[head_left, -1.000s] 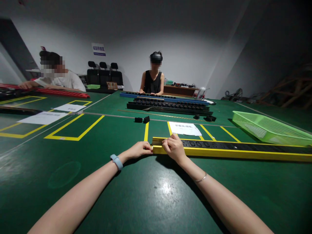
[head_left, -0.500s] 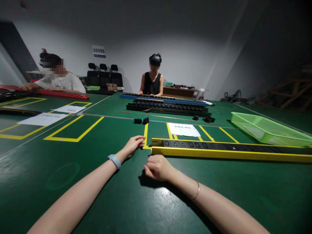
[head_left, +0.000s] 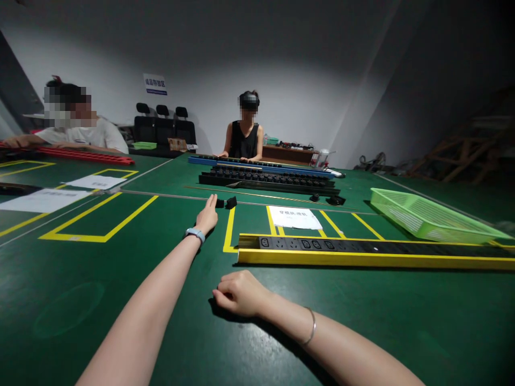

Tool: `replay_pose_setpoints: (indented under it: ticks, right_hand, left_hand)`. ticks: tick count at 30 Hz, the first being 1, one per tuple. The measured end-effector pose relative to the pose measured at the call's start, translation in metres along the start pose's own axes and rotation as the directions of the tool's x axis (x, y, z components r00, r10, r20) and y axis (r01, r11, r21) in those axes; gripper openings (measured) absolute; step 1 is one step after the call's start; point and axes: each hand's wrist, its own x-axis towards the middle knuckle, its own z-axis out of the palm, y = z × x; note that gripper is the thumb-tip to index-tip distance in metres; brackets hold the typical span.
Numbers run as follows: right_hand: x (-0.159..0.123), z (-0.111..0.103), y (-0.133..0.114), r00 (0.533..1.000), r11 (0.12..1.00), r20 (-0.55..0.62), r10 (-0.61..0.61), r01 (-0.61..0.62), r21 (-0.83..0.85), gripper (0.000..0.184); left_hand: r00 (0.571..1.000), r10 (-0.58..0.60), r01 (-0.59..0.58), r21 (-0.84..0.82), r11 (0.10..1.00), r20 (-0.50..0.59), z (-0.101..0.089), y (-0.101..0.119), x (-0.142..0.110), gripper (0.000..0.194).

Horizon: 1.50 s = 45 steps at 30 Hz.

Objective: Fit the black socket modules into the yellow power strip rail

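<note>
My left hand (head_left: 207, 215) is stretched forward over the green table, fingers extended, its fingertips beside two small black blocks. The nearer block (head_left: 219, 203) is partly hidden by my fingers; the other block (head_left: 230, 202) lies just to its right. I cannot tell whether my fingers touch the nearer one. Closer to me, my right hand (head_left: 238, 294) rests on the table in a loose fist, and nothing shows in it. Beyond that fist lies a long yellow rail (head_left: 362, 258) holding a row of black socket modules (head_left: 298, 244).
A green plastic basket (head_left: 434, 214) stands at the right. A paper label (head_left: 295, 217) lies behind the rail. Farther back are a thin rod (head_left: 257, 194), black rails (head_left: 269, 182) and a blue rail (head_left: 261, 165) before one co-worker. Another co-worker sits left by a red rail (head_left: 88, 155).
My left hand has moved forward from near the rail's end to the black blocks. My right fist has drawn back slightly from the rail. The view has shifted a little.
</note>
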Motion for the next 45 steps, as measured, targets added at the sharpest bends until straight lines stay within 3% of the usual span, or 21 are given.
replay_pose_setpoints:
  ticks: [4,9,15,24,28,33,39,45]
  right_hand:
    - [-0.001,0.001,0.001,1.000,1.000,0.000,0.012,-0.012,-0.004,0.032]
    - [0.000,0.001,0.002,1.000,1.000,0.017,0.011,-0.011,0.004,0.034]
    - [0.000,0.002,0.002,1.000,1.000,0.010,0.010,-0.010,0.009,0.032]
    - [-0.001,0.003,0.002,1.000,1.000,0.010,0.013,-0.014,0.027,0.032]
    - [-0.001,0.001,0.001,1.000,0.999,0.009,0.021,-0.022,0.043,0.032]
    - [-0.001,0.000,0.001,1.000,0.998,0.009,0.019,-0.019,0.055,0.032]
    - [-0.001,0.001,0.001,1.000,0.998,-0.008,0.016,-0.016,0.053,0.032]
    - [-0.002,0.003,0.003,1.000,0.998,-0.024,0.020,-0.019,0.055,0.032]
  left_hand:
    - [0.999,-0.029,0.023,0.142,0.990,0.038,0.008,0.002,0.006,0.072]
    - [1.000,0.018,-0.017,0.246,0.969,-0.003,0.010,-0.002,0.001,0.059]
    - [0.998,-0.012,0.031,0.294,0.955,-0.066,0.010,-0.005,-0.002,0.039]
    - [0.996,0.062,-0.054,0.113,0.992,-0.067,0.003,0.003,-0.014,0.048]
    - [0.995,0.090,-0.088,-0.037,0.995,0.045,-0.007,0.015,-0.026,0.048]
    - [0.967,0.025,0.011,-0.143,0.990,0.252,-0.022,0.020,-0.051,0.042]
    - [0.955,0.015,0.075,-0.291,0.954,0.297,-0.036,0.020,-0.068,0.050]
    - [0.922,-0.098,0.267,-0.434,0.860,0.374,-0.031,0.014,-0.061,0.030]
